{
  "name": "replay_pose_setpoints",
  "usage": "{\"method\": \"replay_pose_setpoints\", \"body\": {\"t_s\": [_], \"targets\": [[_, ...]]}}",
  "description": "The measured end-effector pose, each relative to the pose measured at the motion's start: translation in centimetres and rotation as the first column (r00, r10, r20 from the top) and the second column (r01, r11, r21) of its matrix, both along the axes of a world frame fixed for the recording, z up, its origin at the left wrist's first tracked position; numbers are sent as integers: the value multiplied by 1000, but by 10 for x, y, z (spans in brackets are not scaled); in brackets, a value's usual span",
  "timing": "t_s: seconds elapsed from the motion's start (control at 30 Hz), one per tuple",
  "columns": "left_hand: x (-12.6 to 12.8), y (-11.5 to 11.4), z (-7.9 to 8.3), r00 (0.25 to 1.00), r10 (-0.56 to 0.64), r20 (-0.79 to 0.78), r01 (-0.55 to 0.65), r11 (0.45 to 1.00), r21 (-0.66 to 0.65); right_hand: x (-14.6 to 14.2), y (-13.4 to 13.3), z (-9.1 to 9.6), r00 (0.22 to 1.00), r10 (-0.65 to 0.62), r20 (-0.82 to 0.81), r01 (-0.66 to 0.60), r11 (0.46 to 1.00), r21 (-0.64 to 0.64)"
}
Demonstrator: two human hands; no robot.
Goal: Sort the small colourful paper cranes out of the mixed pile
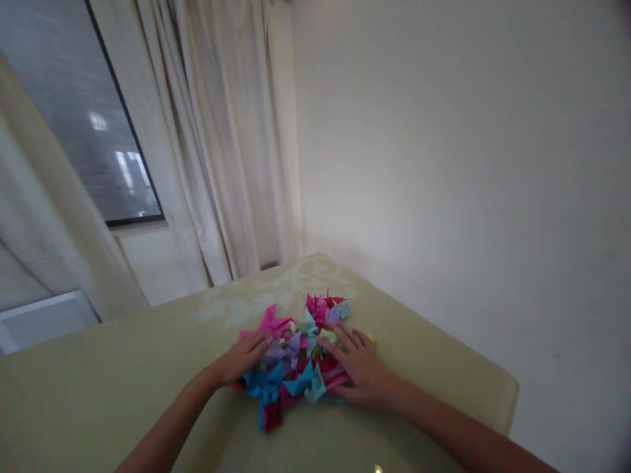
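Note:
A loose pile of folded paper pieces (296, 351), some shaped like origami cranes, lies on the table in pink, blue, purple, pale green and red. My left hand (244, 358) rests against the pile's left side, fingers stretched out over its edge. On the right side, my right hand (362, 368) lies with fingers spread on top of several pieces. A pink crane (271, 323) points up near the far left of the heap, and a dark red piece (272, 416) sits at its near edge. Parts of the pieces are hidden under both hands.
The pale green table (123, 381) has a leaf pattern toward its far corner. A white wall (458, 164) runs along the right, and cream curtains (236, 144) hang at the far left beside a dark window (79, 112). A white-framed panel (49, 322) stands beyond the left edge.

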State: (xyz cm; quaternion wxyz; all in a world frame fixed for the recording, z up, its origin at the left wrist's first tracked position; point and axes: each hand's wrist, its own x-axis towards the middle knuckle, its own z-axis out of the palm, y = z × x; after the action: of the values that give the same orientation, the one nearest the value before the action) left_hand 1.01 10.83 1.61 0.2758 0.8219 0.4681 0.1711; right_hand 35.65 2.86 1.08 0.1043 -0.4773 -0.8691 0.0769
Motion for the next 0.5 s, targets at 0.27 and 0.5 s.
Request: {"method": "replay_pose_setpoints", "body": {"t_s": [0.27,0.5], "targets": [[-43,-95,-20,969,195,-154,-169,971,170,4,114,4,992,-15,-123,4,996,-90],[-15,-152,-16,969,48,-242,54,915,399,-64,154,19,956,193,-221,-208,977,-48]]}}
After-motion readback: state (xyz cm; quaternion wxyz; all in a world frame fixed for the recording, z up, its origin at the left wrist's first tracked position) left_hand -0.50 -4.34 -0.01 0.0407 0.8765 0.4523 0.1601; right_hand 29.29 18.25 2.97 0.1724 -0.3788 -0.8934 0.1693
